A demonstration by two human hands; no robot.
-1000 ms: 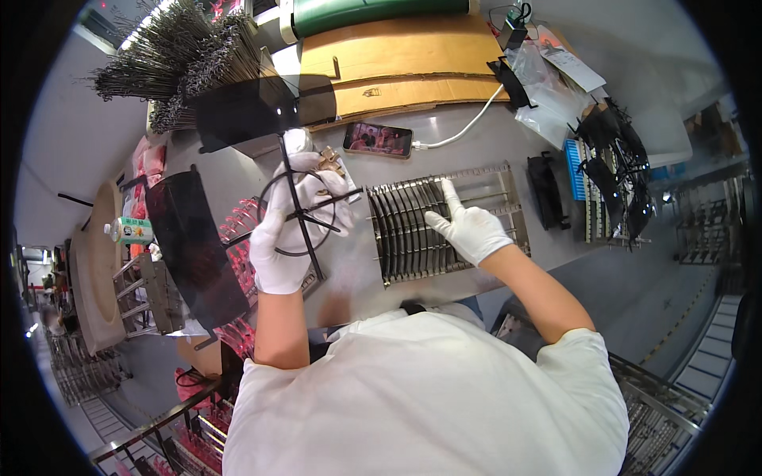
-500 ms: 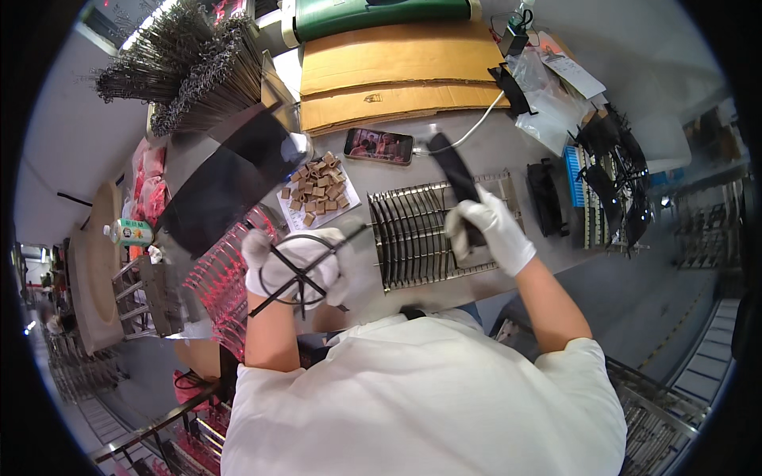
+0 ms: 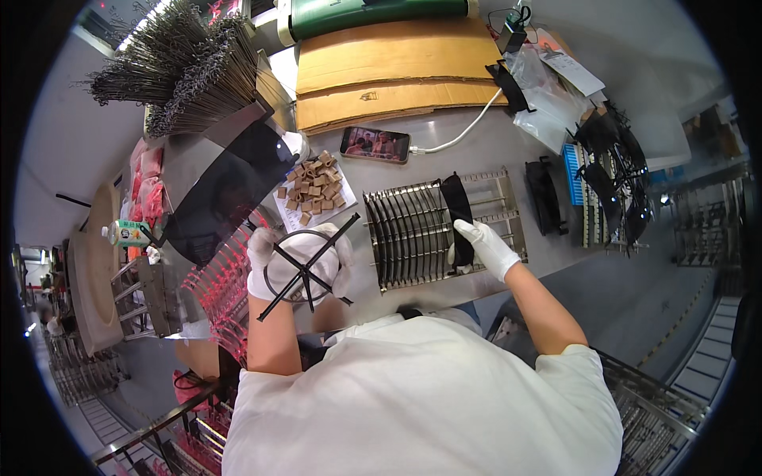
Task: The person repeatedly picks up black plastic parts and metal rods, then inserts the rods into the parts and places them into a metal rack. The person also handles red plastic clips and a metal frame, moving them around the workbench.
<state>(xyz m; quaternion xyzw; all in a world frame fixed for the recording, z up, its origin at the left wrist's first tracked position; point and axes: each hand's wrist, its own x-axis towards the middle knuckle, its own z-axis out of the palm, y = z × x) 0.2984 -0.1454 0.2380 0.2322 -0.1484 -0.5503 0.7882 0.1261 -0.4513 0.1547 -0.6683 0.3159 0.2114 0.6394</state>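
Note:
My left hand [image 3: 259,258], in a white glove, grips a black ring with crossed bars [image 3: 302,270] near the table's front edge. Its fingers are partly covered by the ring. My gloved right hand [image 3: 486,244] has its thumb on a curved black strip [image 3: 456,198], which stands on edge in a metal rack [image 3: 514,213]. Several similar dark curved strips [image 3: 409,230] fill the rack's left part in a row. To the right of the filled slots, the rack's bare rails show.
Small brown blocks [image 3: 316,190] lie on paper near a phone [image 3: 375,145] with a white cable. A dark translucent sheet [image 3: 230,190] stands at left beside red-lit wire racks [image 3: 226,274]. Cardboard [image 3: 397,63], bundled wire hooks [image 3: 182,71] and black parts [image 3: 611,182] surround the table.
My right hand has brought the black strip down and left into the rack, at the end of the row. The ring in my left hand has turned slightly.

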